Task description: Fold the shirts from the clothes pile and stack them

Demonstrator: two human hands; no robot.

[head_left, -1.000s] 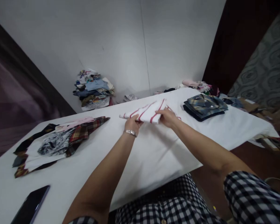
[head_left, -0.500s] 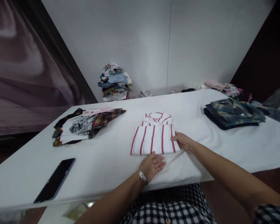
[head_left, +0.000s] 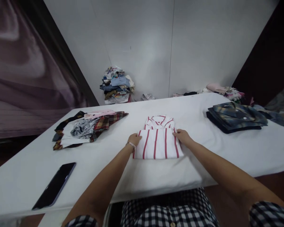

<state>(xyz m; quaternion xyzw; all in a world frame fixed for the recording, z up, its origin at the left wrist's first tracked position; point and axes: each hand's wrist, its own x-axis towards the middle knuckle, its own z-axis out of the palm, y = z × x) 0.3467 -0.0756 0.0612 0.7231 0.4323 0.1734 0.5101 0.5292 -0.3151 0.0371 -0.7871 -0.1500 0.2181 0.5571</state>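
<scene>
A white shirt with red stripes (head_left: 159, 143) lies folded on the white-covered table (head_left: 99, 176), its collar pointing away from me. At the shirt's left edge, my left hand (head_left: 134, 140) is closed with the thumb on top of the cloth and the fingers at the side. My right hand (head_left: 182, 137) grips the opposite edge in the same way, near the upper corner of the folded part. The fingertips under the cloth are hidden on both sides.
Left of the shirt lies a loose heap of clothes (head_left: 85, 127), with a dark phone (head_left: 54, 186) nearer me. Folded dark garments (head_left: 236, 116) sit at the right. A tall clothes pile (head_left: 117, 85) stands beyond the table's far edge by the wall.
My left hand has moved from the shirt's front edge up to its left edge and taken hold there. My right hand has shifted slightly up along the right edge.
</scene>
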